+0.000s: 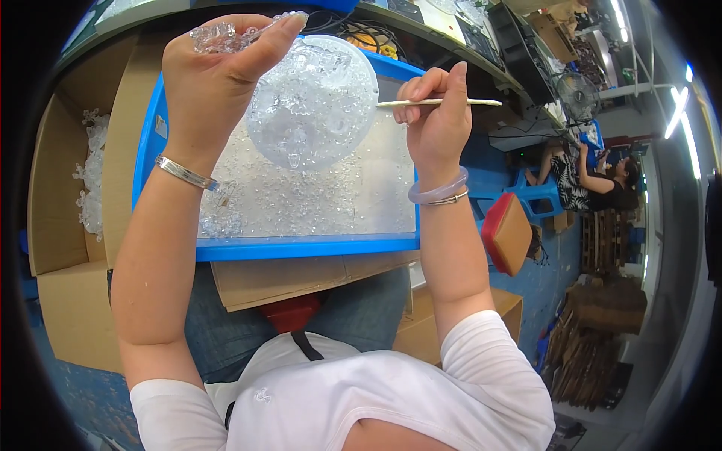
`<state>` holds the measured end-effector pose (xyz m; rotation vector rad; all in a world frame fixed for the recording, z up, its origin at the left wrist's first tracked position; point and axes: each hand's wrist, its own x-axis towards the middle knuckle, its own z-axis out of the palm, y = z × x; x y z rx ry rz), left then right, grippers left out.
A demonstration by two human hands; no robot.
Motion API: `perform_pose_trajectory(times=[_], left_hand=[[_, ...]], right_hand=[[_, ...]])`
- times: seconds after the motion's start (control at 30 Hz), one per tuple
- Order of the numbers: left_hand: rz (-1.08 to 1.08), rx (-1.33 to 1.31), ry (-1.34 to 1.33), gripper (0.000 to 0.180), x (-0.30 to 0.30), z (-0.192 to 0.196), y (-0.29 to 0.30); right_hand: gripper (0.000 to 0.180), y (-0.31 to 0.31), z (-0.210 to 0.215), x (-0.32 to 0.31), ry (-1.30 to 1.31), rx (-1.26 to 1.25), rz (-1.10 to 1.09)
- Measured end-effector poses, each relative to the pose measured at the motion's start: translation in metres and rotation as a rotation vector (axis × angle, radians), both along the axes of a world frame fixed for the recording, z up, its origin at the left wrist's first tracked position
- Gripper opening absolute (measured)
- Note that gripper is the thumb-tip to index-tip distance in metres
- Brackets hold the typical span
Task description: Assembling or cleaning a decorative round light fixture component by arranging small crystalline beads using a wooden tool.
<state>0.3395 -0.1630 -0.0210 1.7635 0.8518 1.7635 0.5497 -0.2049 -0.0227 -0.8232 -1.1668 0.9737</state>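
My left hand (214, 83) is raised over the far left part of a blue-rimmed tray (308, 249), its fingers closed round a cluster of clear plastic pieces (213, 37). On the right, my right hand (440, 124) pinches a thin pale stick (483, 102) lying crosswise in the fingers. The stick's left end reaches the edge of a round whitish dish (370, 79) between my hands. Clear plastic pieces (301, 113) fill the dish. Many small clear bits (301, 199) are scattered over the tray floor below it.
An open cardboard box (56, 188) with clear plastic parts (94, 177) stands at the left. Dark cables (361, 31) lie beyond the tray. At the right are a red-edged stool (510, 233), a blue stool (538, 197) and a seated person (594, 180) working.
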Motion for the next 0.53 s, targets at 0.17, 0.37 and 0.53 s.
perform_pose_trajectory(times=[0.17, 0.37, 0.53], left_hand=[[-0.007, -0.104, 0.022, 0.018, -0.0016, 0.0006, -0.0007], [0.051, -0.106, 0.025, 0.018, 0.0002, 0.0023, -0.0020], [0.048, -0.156, 0.052, 0.020, -0.0015, 0.0016, 0.0008]], right_hand=[[0.053, -0.0016, -0.0015, -0.0023, -0.131, 0.015, -0.030], [0.054, -0.0046, -0.0025, -0.0017, -0.260, 0.019, 0.076], [0.053, -0.0009, -0.0007, -0.0012, -0.057, 0.004, -0.001]])
